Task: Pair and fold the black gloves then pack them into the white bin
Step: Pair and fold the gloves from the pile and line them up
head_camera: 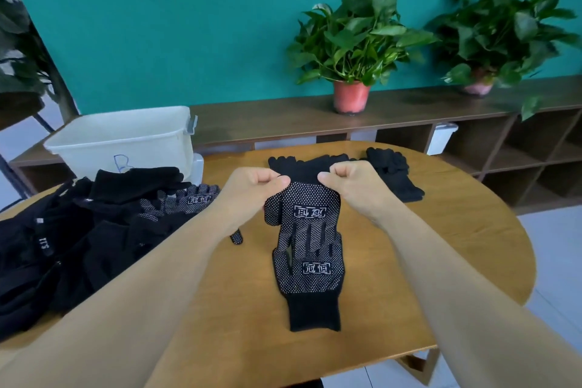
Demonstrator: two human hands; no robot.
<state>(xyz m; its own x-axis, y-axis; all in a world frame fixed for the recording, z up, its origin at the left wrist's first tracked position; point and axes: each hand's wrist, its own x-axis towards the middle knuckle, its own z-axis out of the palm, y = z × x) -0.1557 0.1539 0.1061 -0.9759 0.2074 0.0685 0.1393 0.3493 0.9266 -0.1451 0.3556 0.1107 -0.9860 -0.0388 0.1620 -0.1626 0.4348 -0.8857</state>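
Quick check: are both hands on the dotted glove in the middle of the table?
Touching. The head view shows the left hand and the right hand each pinching the top edge of the dotted glove.

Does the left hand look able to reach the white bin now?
Likely yes: the white bin sits open past the glove pile, though the left hand pinches the dotted glove.

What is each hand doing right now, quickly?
Left hand: closed, pinching the top edge of the dotted glove.
Right hand: closed, pinching the same edge at the other corner.
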